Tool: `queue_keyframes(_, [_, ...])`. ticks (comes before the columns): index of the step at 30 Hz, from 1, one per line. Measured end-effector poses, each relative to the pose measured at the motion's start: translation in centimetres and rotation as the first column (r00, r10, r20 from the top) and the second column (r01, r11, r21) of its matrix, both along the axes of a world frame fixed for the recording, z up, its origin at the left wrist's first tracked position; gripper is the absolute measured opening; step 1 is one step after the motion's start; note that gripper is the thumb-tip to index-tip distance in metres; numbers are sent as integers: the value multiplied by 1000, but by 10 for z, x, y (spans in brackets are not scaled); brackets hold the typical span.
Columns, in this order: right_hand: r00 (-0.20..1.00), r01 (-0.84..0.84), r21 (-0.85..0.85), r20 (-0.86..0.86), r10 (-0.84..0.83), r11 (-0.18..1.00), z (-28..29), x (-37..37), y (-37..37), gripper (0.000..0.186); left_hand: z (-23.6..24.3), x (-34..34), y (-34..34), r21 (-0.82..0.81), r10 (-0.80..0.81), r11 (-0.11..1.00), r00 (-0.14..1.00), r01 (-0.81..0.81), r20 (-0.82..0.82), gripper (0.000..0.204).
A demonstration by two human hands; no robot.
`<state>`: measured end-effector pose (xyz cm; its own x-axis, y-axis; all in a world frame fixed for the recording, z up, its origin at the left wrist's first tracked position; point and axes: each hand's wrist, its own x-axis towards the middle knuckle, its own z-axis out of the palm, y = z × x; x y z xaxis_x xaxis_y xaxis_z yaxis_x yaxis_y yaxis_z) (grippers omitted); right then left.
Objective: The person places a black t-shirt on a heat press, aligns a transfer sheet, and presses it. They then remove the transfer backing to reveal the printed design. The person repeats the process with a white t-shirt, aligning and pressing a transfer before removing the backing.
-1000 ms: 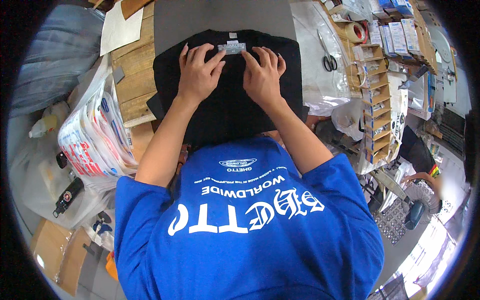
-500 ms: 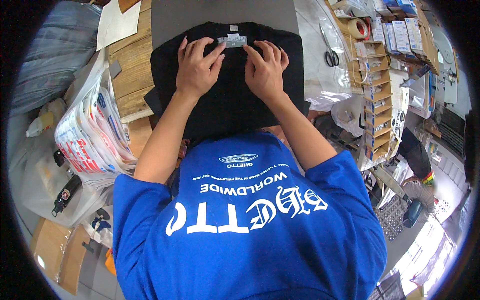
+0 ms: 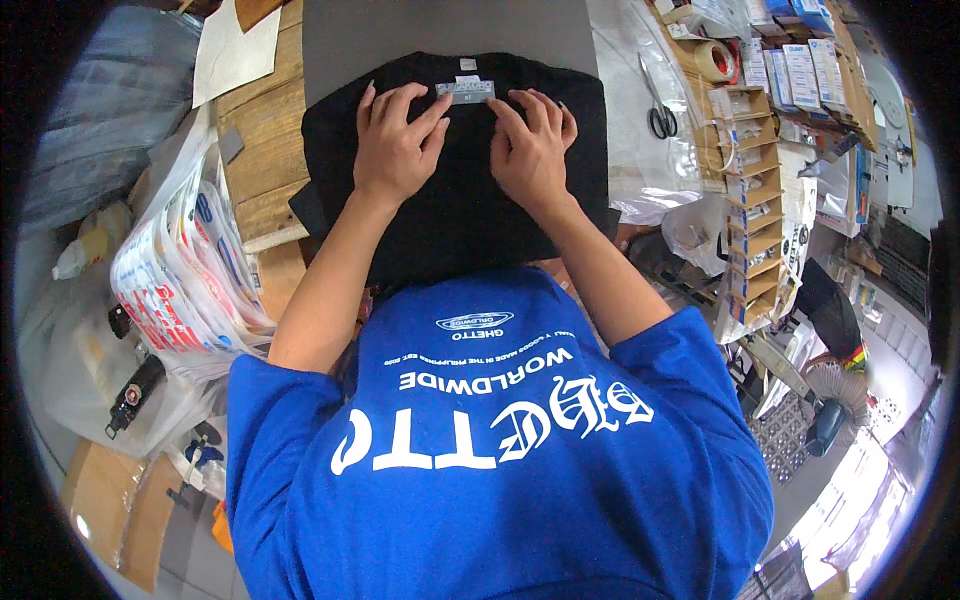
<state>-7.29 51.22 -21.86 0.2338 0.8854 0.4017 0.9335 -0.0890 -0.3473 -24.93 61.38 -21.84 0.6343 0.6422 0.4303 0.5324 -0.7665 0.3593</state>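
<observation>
A dark garment (image 3: 455, 190), black with a neckline at its far edge, lies spread on a grey board. Just below the neckline sits a small grey rectangular label (image 3: 472, 93) with pale lettering. My left hand (image 3: 398, 150) rests on the cloth, fingers apart, its index fingertip at the label's left end. On the other side my right hand (image 3: 532, 150) lies with spread, bent fingers; its index fingertip meets the label's right end. Above the label, a small white tag (image 3: 467, 64) shows inside the neck.
The grey board (image 3: 450, 25) lies on a wooden table (image 3: 262, 130). To the right are black-handled scissors (image 3: 660, 122) on clear plastic, a tape roll (image 3: 714, 60), and a cardboard divider rack (image 3: 755, 205). Packed plastic bags (image 3: 180, 280) stand at the left.
The garment and label appear slightly lower in the picture. Both hands stay at the label's two ends, with the fingertips shifting only a little.
</observation>
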Motion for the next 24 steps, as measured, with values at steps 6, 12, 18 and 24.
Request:
queue_keyframes(6, [1000,0,-19,-14,0,1000,2,0,0,37,3,0,0,-24,-7,1000,1000,7,0,28])
queue_keyframes(12, [1000,1,-21,-21,-1,1000,2,1,2,36,3,1,1,-7,-3,1000,1000,3,-3,28])
queue_keyframes(18, [1000,1,8,-25,-1,1000,0,5,14,36,0,5,14,7,4,1000,1000,-4,16,27])
queue_keyframes(24, [1000,2,21,-6,-2,1000,-1,9,29,36,-2,10,28,21,16,1000,1000,-17,5,27])
